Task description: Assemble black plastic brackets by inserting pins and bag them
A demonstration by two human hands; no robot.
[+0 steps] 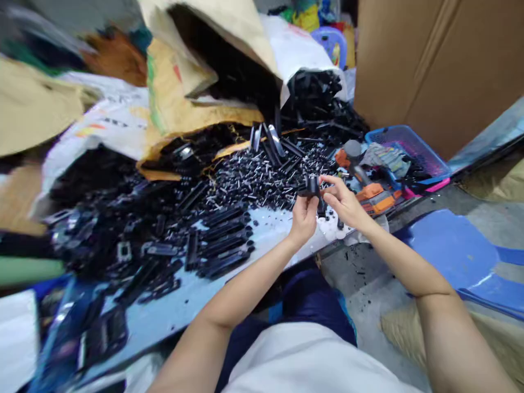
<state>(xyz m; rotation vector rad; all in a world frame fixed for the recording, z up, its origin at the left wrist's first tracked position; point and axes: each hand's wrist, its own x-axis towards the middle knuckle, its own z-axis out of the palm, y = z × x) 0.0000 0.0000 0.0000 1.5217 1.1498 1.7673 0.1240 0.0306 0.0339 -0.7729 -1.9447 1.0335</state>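
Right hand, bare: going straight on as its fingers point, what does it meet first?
Likely the short, glossy black part held in the bare left hand. The right hand is close beside it, perhaps already touching; depth is unclear.

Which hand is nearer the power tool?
Right. The right hand is just to the left of the power tool; the left hand is farther left of it, holding a black part.

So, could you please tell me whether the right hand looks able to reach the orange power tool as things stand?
Probably yes: the power tool lies close beside the right hand with nothing obvious between them, though its fingers are at the black part held by the left hand.
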